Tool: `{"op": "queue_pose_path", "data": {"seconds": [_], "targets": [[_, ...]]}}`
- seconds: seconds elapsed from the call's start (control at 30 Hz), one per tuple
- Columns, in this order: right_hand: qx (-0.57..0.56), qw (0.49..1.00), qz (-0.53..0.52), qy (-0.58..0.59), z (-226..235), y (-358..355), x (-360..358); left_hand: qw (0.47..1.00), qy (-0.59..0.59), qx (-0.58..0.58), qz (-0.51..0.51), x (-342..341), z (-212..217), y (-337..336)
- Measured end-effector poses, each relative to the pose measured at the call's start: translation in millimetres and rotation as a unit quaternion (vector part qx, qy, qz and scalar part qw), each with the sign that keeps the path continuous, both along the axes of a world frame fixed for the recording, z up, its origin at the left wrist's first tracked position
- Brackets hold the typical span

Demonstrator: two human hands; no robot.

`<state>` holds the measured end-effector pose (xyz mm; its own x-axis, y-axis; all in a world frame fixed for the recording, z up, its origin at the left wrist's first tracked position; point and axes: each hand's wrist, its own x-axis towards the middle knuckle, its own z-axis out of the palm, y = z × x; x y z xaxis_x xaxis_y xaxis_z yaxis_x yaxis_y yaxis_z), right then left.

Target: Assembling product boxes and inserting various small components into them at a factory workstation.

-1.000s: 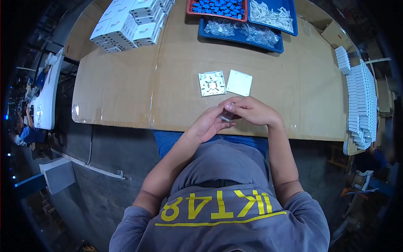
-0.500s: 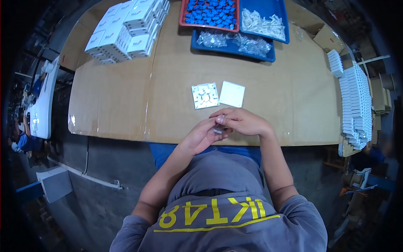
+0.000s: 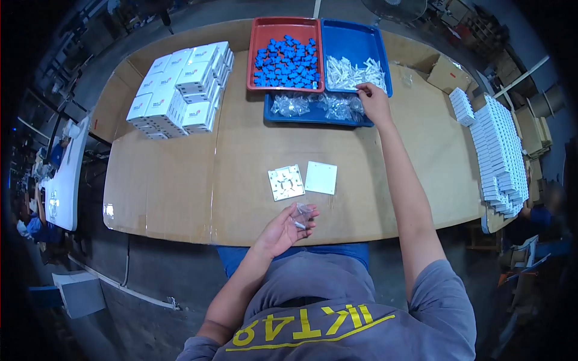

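My left hand (image 3: 284, 227) lies palm up at the near edge of the table, its fingers curled around a small clear plastic bag (image 3: 301, 215) with tiny parts inside. Just beyond it lie two white square plates: one with its ribbed inner side up (image 3: 286, 182) and a plain flat one (image 3: 321, 177) to its right. My right hand (image 3: 374, 101) is stretched out to the far side, with its fingertips at the white plastic parts (image 3: 352, 72) in the blue tray (image 3: 355, 37).
A red tray (image 3: 283, 27) full of small blue parts sits left of the blue one. A lower blue tray (image 3: 313, 114) holds clear bags. White boxes (image 3: 180, 90) are stacked at far left. Rows of white pieces (image 3: 500, 150) line the right edge, beside cardboard boxes (image 3: 448, 75).
Both hands were together at the near edge holding the small bag. Now my right hand has left it and reached far forward to the blue tray; my left hand keeps the bag.
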<state>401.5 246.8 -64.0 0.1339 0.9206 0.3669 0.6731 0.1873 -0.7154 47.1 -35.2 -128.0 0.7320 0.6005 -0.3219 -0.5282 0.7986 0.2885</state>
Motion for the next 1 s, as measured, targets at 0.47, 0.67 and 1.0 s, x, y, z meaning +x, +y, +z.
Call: {"op": "queue_pose_path", "data": {"seconds": [0.47, 0.67, 1.0], "targets": [[-0.063, 0.955, -0.118, -0.265, 14, 81, 1, 0.999, 0.037, 0.009, 0.001, -9, 1, -2], [-0.039, 0.972, -0.085, -0.215, 25, 82, -2, 0.999, 0.052, 0.015, -0.002, -8, 6, 1], [-0.045, 0.971, -0.072, -0.225, 29, 83, 2, 0.998, 0.055, 0.022, -0.01, -8, 4, 4]]}}
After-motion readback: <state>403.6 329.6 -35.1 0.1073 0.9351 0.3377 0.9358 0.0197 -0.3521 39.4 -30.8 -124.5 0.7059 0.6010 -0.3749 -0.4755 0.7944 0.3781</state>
